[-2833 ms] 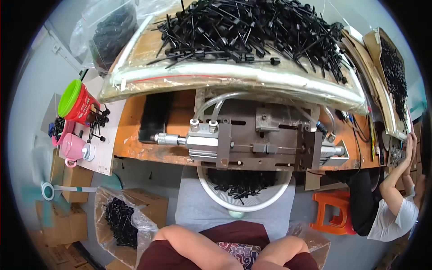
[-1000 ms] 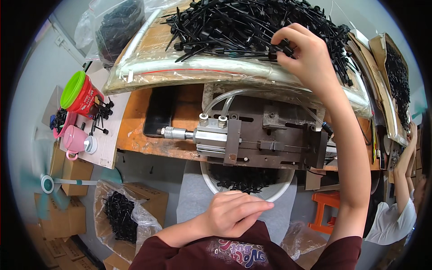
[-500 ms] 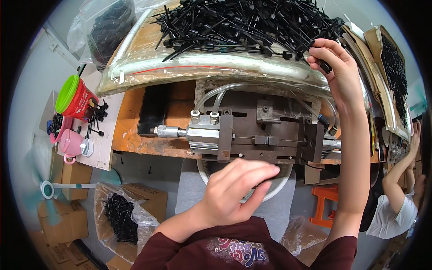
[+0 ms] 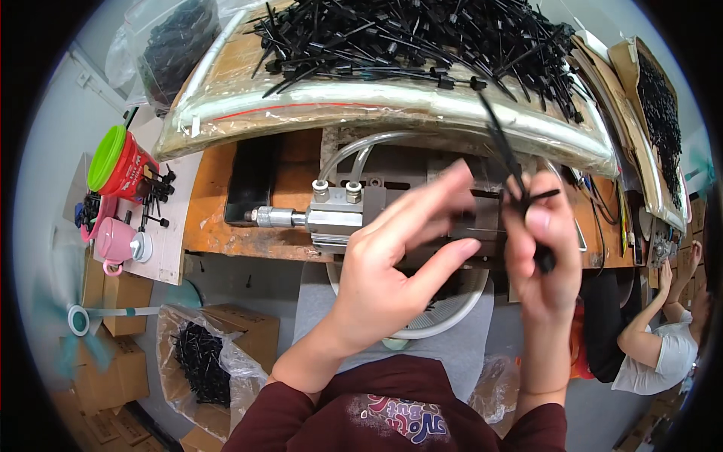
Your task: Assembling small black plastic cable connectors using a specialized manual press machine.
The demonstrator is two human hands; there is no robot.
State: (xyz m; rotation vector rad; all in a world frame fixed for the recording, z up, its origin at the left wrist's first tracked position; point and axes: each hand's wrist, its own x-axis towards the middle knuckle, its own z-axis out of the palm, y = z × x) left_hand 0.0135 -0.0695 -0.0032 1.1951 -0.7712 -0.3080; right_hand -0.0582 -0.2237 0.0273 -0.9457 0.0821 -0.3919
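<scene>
In my right hand (image 4: 544, 233) is a black stemmed plastic piece (image 4: 500, 136), its long thin stem pointing up and away. Other dark ends stick out between and below those fingers, blurred by motion. My left hand (image 4: 403, 245) hovers over the metal clamping machine (image 4: 337, 224), thumb and fingers apart with nothing seen between them. Both hands hide much of the machine's middle. Beyond it lies a big heap of similar black stemmed pieces (image 4: 392, 41) on a plastic-wrapped board (image 4: 301, 113). Under my left hand, a white basket (image 4: 444, 325) rests at my lap.
To the left, a red bucket with a green rim (image 4: 124, 169) and a pink cup (image 4: 117, 241) stand on a side table. A fan (image 4: 77, 319) and a bag of black pieces (image 4: 202, 365) are below. Another person (image 4: 663, 350) works at far right.
My right hand has come back from the heap's edge toward the machine, bringing a black stemmed piece. The left hand has moved forward over the machine, and its fingers have spread.
</scene>
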